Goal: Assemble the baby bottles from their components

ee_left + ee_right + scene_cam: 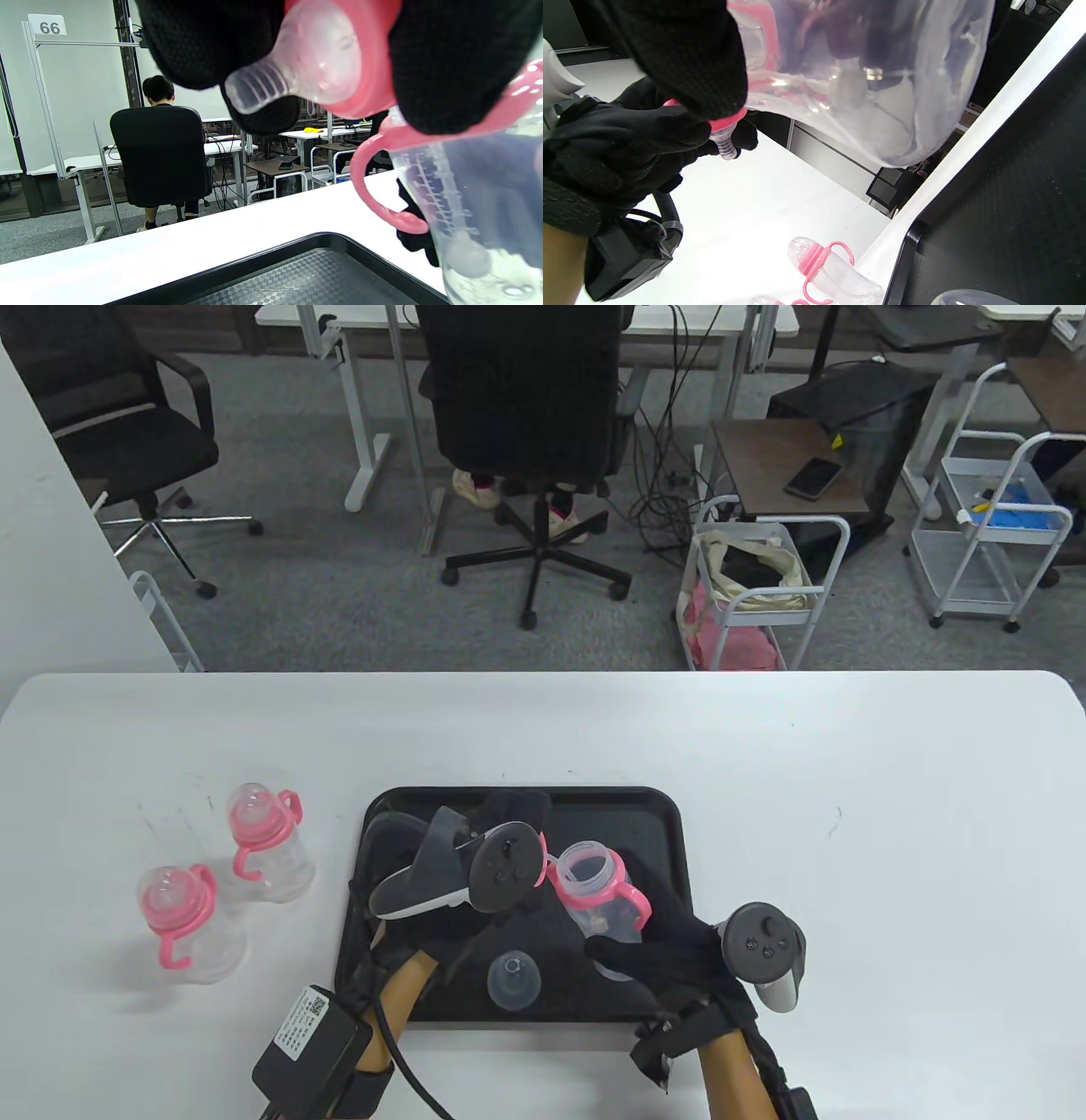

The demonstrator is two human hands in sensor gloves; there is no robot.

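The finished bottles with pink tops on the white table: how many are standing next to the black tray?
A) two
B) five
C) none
A: two assembled bottles stand on the white table, to the left of the black tray in the table view.

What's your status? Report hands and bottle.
Left hand grips nipple collar. Right hand holds open bottle over tray. Clear cap loose on tray; path clear.

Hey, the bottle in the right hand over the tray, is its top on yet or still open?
Still open. The bottle shows a bare round mouth inside its pink collar, and the left hand holds the teat top beside it, not yet seated.
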